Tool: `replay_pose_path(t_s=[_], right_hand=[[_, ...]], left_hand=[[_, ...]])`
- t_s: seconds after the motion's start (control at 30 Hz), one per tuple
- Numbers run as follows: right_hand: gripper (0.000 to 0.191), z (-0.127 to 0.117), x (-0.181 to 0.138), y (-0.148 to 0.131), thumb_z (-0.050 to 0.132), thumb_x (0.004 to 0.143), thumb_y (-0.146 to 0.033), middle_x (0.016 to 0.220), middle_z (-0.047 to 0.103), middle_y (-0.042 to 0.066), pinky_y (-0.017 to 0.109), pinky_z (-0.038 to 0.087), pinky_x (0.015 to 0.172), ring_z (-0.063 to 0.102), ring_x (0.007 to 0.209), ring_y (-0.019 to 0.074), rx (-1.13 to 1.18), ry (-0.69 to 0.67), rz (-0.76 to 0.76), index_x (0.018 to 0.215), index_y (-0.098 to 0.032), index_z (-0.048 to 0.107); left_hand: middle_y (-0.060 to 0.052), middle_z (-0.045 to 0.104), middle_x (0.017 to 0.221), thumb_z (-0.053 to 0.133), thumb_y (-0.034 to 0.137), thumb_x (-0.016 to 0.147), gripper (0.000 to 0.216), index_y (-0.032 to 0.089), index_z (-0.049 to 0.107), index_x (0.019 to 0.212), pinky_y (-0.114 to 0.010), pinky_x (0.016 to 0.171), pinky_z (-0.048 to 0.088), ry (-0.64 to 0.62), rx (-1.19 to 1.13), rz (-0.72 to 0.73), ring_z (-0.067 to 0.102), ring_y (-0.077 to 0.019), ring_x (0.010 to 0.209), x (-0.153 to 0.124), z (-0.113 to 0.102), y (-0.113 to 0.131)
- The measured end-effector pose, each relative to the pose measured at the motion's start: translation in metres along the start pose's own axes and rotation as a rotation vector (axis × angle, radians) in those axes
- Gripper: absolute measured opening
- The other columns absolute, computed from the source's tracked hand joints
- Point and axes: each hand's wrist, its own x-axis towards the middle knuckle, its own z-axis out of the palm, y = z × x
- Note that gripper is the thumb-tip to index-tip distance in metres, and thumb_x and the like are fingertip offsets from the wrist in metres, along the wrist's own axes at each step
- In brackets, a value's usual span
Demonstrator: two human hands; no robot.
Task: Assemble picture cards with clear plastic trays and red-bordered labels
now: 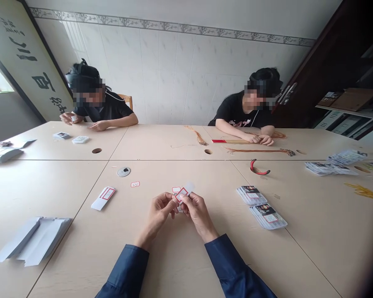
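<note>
Above the table, my left hand (164, 206) and my right hand (198, 212) meet on a small red-bordered label (182, 193). Both are closed in a pinch, thumbs on its face. A pale translucent strip (190, 187) sticks out at its upper right. Partly hidden behind my fingers is another red-edged piece (175, 189). To the left lie a loose red-bordered label (135, 184) and a narrow white stack with red-framed labels (103, 198). Right of my hands are two stacks of printed cards (251, 195), the nearer one with a red-framed label on top.
Folded white paper sheets (34, 240) lie at left. Red-handled pliers (259, 169) rest ahead to the right, near cord bundles (261, 150). More card stacks (329, 169) and yellow strips (363, 191) sit far right. Two people work across the table (155, 140), which has cable holes.
</note>
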Motion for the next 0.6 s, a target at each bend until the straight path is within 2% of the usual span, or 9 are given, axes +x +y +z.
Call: replay_pose_path(t_s=[0.17, 0.33, 0.4, 0.5, 0.53, 0.6], right_hand=[[0.040, -0.001, 0.001, 0.002, 0.062, 0.082, -0.047, 0.063, 0.050, -0.002, 0.021, 0.032, 0.047, 0.041, 0.054, 0.0094, -0.022, 0.009, -0.012, 0.105, -0.013, 0.067], [0.037, -0.001, 0.002, 0.008, 0.058, 0.086, -0.047, 0.070, 0.056, 0.000, 0.024, 0.041, 0.052, 0.048, 0.058, 0.0115, -0.062, -0.004, -0.072, 0.105, -0.015, 0.062], [0.038, -0.002, 0.002, 0.010, 0.057, 0.087, -0.045, 0.072, 0.057, -0.002, 0.025, 0.044, 0.057, 0.051, 0.061, 0.0127, -0.115, 0.096, -0.147, 0.114, -0.018, 0.052], [0.041, -0.003, 0.001, 0.009, 0.062, 0.084, -0.036, 0.075, 0.052, -0.004, 0.026, 0.046, 0.060, 0.050, 0.063, 0.0127, -0.307, 0.352, -0.342, 0.118, -0.021, 0.043], [0.037, -0.004, 0.001, 0.009, 0.062, 0.084, -0.033, 0.077, 0.051, -0.003, 0.026, 0.046, 0.061, 0.049, 0.063, 0.0125, -0.397, 0.398, -0.414, 0.114, -0.022, 0.045], [0.020, -0.006, 0.000, 0.007, 0.060, 0.085, -0.027, 0.081, 0.052, -0.001, 0.027, 0.048, 0.065, 0.050, 0.067, 0.0135, -0.576, 0.382, -0.538, 0.103, -0.022, 0.052]], left_hand=[[-0.002, 0.060, 0.066, 0.068, 0.044, 0.079, 0.031, 0.014, 0.061, 0.077, -0.024, 0.055, 0.044, 0.007, 0.003, -0.005, 0.054, -0.0114, 0.058, 0.001, -0.001, -0.002], [-0.003, 0.061, 0.067, 0.067, 0.043, 0.080, 0.030, 0.014, 0.062, 0.075, -0.023, 0.053, 0.045, 0.017, 0.007, 0.018, 0.054, -0.0112, 0.058, 0.003, -0.002, -0.007], [-0.002, 0.060, 0.066, 0.066, 0.042, 0.080, 0.029, 0.014, 0.062, 0.075, -0.023, 0.052, 0.044, 0.059, 0.021, 0.031, 0.054, -0.0110, 0.056, 0.004, -0.004, -0.010], [-0.002, 0.059, 0.062, 0.065, 0.042, 0.080, 0.029, 0.014, 0.061, 0.074, -0.022, 0.051, 0.043, 0.141, 0.058, 0.032, 0.053, -0.0106, 0.054, 0.006, -0.006, -0.015], [-0.001, 0.059, 0.061, 0.065, 0.042, 0.080, 0.028, 0.014, 0.061, 0.074, -0.022, 0.050, 0.043, 0.163, 0.065, 0.029, 0.053, -0.0104, 0.053, 0.007, -0.006, -0.016], [-0.001, 0.059, 0.059, 0.065, 0.041, 0.080, 0.028, 0.015, 0.061, 0.074, -0.022, 0.050, 0.042, 0.188, 0.070, 0.024, 0.052, -0.0101, 0.052, 0.008, -0.006, -0.017]])
